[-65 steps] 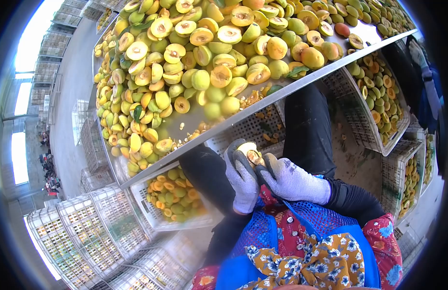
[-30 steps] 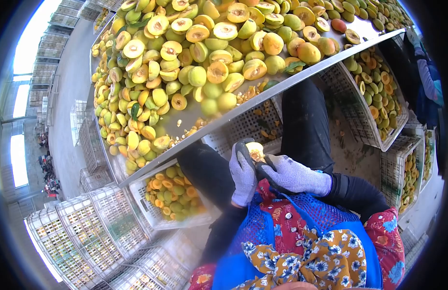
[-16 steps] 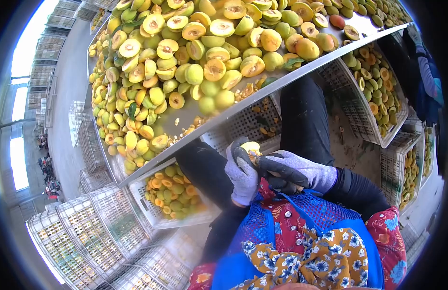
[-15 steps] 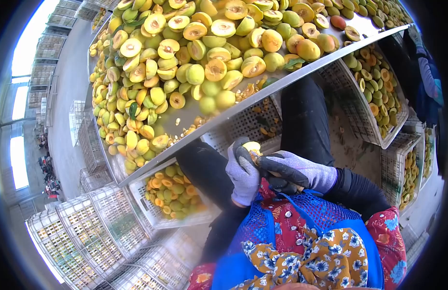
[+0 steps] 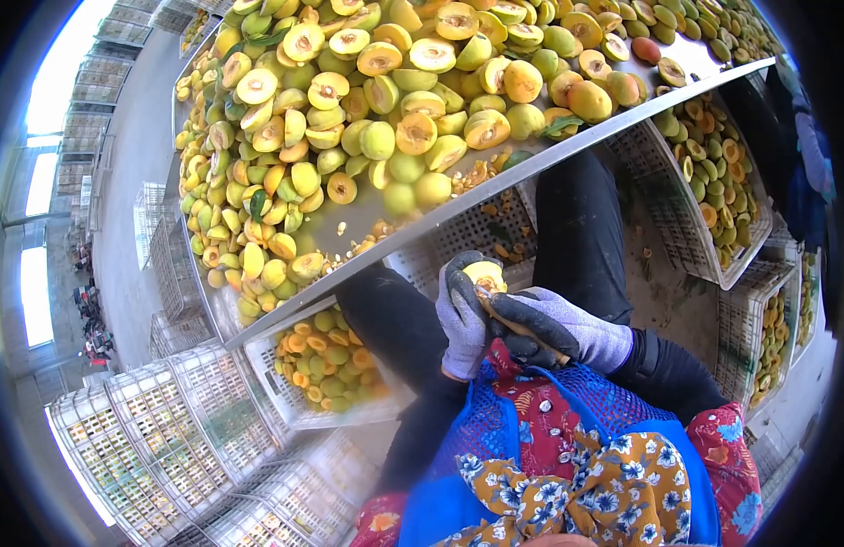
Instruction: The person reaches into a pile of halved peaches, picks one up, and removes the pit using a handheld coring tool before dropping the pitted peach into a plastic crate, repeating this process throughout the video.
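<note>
My left hand (image 5: 460, 314), in a lilac glove with dark coated fingers, is closed around a halved apricot (image 5: 485, 275) whose cut face points up. Against that fruit is my right hand (image 5: 554, 326), gloved alike and wrapped round a small wooden-handled tool (image 5: 560, 357); the handle's end pokes out below the palm, and fingers hide most of the working end. Both hands are over my lap, below the edge of a metal table (image 5: 422, 226). Heaped on the table are many yellow-green apricots (image 5: 294, 137), mostly halves, some showing their stones.
A white crate of apricot halves (image 5: 326, 360) stands below the table at left, another full crate (image 5: 709, 182) at right. Between my knees is a perforated crate (image 5: 468, 232) with scraps. Stacked crates (image 5: 167, 428) fill the lower left. A co-worker's sleeve (image 5: 812, 155) shows far right.
The apricot half has tipped so more of its cut face shows, and my right hand has shifted against it. The tool's handle end shows more clearly. The view has moved slightly.
</note>
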`<act>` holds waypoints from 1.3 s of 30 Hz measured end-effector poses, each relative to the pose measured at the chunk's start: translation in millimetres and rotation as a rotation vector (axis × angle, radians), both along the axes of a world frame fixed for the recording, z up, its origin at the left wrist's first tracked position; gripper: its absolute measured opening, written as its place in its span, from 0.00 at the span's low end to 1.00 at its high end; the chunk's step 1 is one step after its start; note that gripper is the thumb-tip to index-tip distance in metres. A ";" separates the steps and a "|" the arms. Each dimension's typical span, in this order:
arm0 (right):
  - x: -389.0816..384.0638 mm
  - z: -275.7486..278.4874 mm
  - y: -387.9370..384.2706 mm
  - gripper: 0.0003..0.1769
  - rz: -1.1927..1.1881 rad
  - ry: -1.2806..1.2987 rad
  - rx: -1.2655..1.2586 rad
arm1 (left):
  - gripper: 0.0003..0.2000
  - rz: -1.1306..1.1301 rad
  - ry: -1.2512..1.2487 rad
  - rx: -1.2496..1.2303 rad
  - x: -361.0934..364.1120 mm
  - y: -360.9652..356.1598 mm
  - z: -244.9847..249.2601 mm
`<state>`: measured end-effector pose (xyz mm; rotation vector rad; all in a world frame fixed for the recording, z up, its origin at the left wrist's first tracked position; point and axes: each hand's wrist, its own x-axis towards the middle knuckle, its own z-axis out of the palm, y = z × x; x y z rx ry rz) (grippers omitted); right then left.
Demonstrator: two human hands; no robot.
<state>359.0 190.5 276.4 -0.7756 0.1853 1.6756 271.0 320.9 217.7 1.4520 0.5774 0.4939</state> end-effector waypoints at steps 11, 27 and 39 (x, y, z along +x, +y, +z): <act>-3.0 -32.6 -1.3 0.22 -0.148 0.882 0.318 | 0.19 -0.123 -0.231 -0.192 -5.1 7.3 17.5; -16.5 -35.0 24.5 0.23 -0.002 0.733 0.159 | 0.20 0.044 -0.189 -0.078 -38.9 20.8 1.8; 5.9 -41.1 31.5 0.24 -0.032 0.260 0.052 | 0.24 0.540 1.269 1.194 -108.1 181.9 53.2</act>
